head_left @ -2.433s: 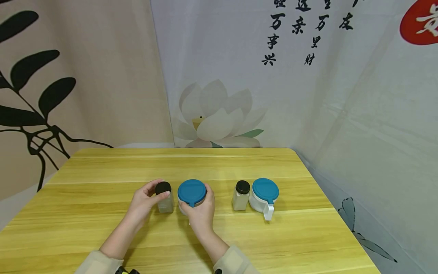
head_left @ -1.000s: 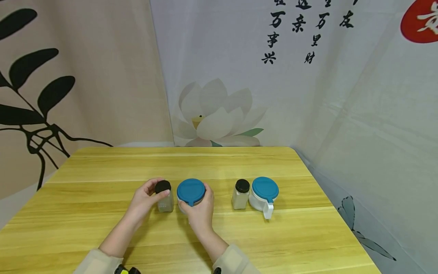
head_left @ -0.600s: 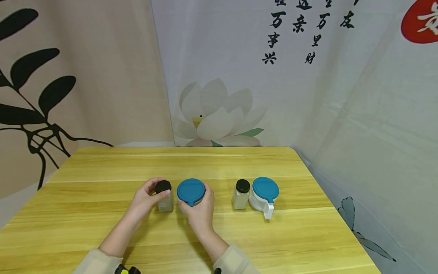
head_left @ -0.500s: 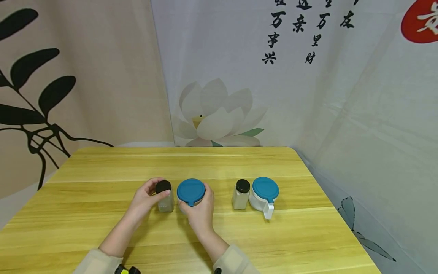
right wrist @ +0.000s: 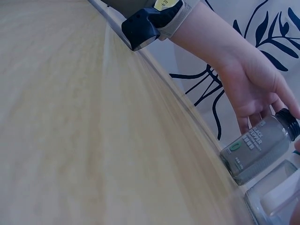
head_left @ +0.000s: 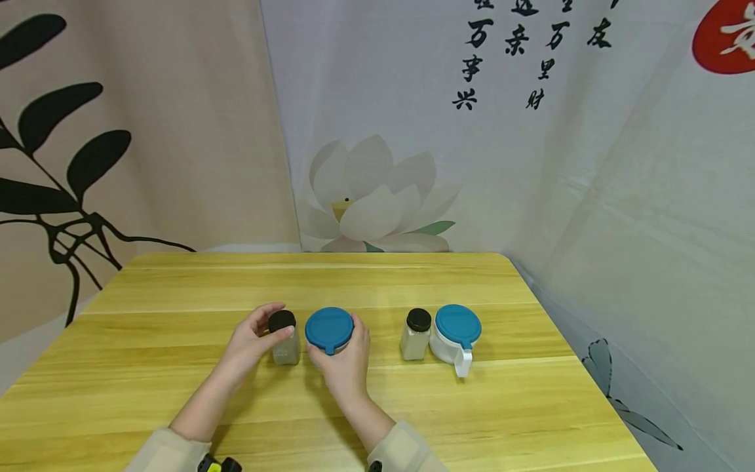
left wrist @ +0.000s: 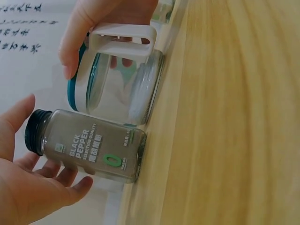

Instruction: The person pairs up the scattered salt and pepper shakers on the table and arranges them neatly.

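Observation:
A black pepper jar (left wrist: 93, 145) with a black cap stands upright on the table, its printed label showing in the left wrist view. My left hand (head_left: 250, 337) is spread around it. The thumb shows a small gap from the cap, while the other fingers lie behind the jar. Just to the right, my right hand (head_left: 348, 357) grips a seasoning jar (head_left: 329, 328) with a blue lid. Through its clear wall (left wrist: 112, 89) in the left wrist view I see fingertips on the far side; a white handle (left wrist: 124, 40) juts out near that hand.
A second black-capped jar (head_left: 415, 342) and a second blue-lidded seasoning jar (head_left: 451, 344) with a white handle stand close together farther right on the wooden table (head_left: 519, 406). Hanging printed cloth (head_left: 377, 98) borders the table's back and sides.
My left index finger has lifted slightly away from the pepper jar's cap. The right hand and all the jars keep their places.

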Demonstrator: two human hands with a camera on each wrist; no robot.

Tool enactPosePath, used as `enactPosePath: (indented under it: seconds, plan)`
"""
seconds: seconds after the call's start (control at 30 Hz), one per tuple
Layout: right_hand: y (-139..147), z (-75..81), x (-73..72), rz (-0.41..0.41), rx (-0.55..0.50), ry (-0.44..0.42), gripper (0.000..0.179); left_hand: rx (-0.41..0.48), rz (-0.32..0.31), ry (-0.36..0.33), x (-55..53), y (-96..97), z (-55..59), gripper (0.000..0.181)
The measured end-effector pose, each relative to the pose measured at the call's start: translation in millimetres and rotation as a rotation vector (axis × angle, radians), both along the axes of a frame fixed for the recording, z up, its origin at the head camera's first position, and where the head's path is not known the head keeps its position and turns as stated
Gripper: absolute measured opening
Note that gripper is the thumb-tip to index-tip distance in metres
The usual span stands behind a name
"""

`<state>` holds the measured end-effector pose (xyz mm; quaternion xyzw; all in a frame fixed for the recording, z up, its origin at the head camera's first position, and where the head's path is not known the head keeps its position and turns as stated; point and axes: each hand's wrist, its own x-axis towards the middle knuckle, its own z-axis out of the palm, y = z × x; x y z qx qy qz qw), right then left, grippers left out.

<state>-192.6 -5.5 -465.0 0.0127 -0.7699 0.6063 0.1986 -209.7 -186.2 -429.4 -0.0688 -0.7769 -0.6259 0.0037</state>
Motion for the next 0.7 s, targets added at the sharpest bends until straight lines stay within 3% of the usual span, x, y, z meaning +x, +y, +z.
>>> enactPosePath:
  seconds: [0.7]
  plan:
    - [0.5, 5.2, 1.6, 0.013, 0.015, -0.011, 0.092, -0.06, -0.012, 0.061, 0.4, -3.0, 6.6, 0.06]
